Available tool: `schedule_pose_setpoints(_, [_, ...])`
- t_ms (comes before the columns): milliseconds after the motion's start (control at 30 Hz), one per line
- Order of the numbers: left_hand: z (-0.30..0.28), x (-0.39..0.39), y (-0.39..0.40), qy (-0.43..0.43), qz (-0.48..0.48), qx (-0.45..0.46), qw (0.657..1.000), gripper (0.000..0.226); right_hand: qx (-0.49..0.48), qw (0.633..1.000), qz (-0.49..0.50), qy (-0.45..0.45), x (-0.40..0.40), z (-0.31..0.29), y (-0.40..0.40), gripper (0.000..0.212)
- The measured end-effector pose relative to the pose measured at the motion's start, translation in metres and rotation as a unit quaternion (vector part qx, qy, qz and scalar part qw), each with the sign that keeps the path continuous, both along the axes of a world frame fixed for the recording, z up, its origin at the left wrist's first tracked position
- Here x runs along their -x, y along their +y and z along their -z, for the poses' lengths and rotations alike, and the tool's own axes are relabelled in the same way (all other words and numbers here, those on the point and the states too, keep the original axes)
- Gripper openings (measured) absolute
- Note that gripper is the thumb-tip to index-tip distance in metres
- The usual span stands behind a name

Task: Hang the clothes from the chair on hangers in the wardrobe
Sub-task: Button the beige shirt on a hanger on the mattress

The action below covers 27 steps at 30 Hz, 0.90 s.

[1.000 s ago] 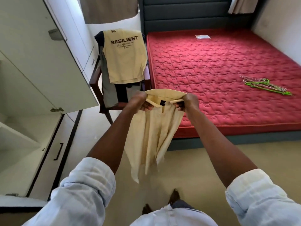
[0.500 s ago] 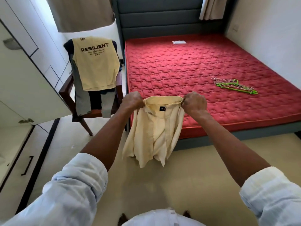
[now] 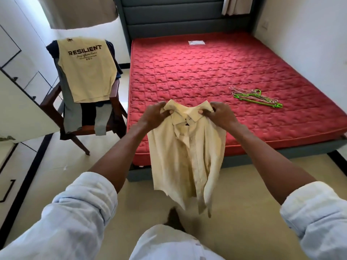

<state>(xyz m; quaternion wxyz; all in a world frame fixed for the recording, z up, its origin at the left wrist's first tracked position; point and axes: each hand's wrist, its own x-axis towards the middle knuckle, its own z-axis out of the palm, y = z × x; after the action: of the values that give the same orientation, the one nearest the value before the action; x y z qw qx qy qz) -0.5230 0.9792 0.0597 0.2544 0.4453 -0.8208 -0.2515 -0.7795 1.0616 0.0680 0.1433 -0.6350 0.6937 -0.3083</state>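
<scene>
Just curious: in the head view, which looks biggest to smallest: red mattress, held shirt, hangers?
1. Red mattress
2. Pale yellow shirt, though it is nearer the camera
3. Hangers

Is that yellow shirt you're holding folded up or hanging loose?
Hanging loose. Both hands, left and right, pinch the shirt at its collar, and its body drops freely below, unfolded and not yet on a hanger.

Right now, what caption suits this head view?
Both hands, left and right, hold a cream shirt by its collar before the red bed.
</scene>
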Motion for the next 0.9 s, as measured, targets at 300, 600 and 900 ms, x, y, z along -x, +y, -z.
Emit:
schedule_pose_setpoints(300, [0.045,0.107,-0.058,-0.028,-0.052,0.022,0.998,0.044,-0.170,0.975,0.014,0.145,0.104,0.028,-0.055,0.030])
schedule_pose_setpoints(600, [0.067,0.170,-0.117,-0.087,0.025,-0.179,0.980,0.044,-0.132,0.978,0.132,-0.095,0.186,0.053,-0.090,0.009])
schedule_pose_setpoints(900, [0.073,0.217,-0.095,-0.088,-0.095,-0.125,0.984,0.030,-0.197,0.972,0.112,-0.063,0.251,0.063,-0.101,0.008])
